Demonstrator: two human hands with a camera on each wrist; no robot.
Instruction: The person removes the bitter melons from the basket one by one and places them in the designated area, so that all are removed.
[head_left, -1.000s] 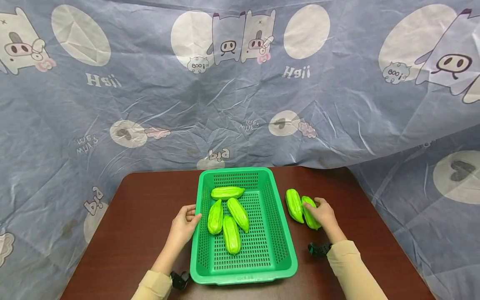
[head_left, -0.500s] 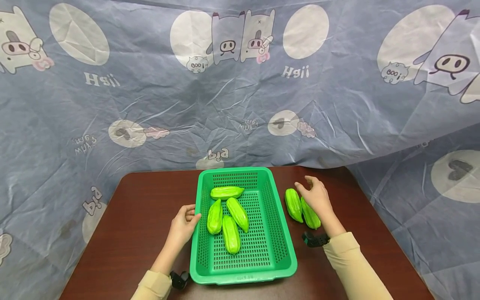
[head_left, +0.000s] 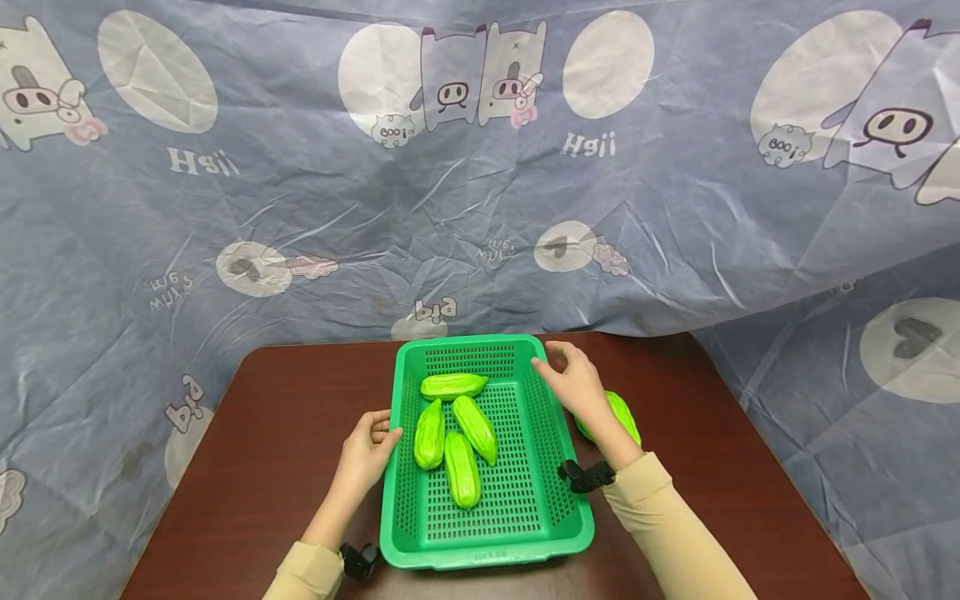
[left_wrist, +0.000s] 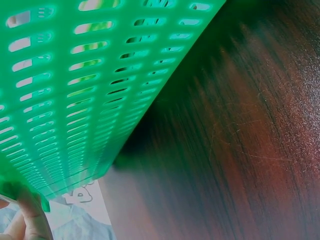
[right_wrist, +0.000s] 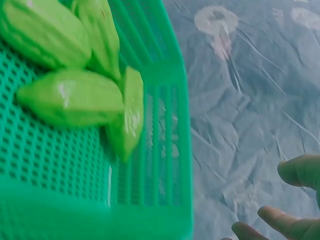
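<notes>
While left grip (head_left: 367, 450) pinches slotted basket (head_left: 487, 553) of ridged gourds (head_left: 462, 471), right grip (head_left: 577, 387) hovers half-spread, empty.

Green basket (head_left: 487, 553); four gourds (head_left: 462, 469) inside

- I read "Hgii" (head_left: 204, 162) twice on the patterned cloth (head_left: 315, 200): beyond the far left corner of the tabletop (head_left: 315, 400), and above its far edge.
- I read "BOO" (head_left: 392, 131) in two cloud shapes there, one above the far edge, one past the far right corner.
- The flipped faint words (head_left: 496, 249) and the short word (head_left: 435, 309) just above the far edge I can't settle.
- Marks (head_left: 491, 556) on the basket's near rim (head_left: 427, 557): too small for me.
</notes>
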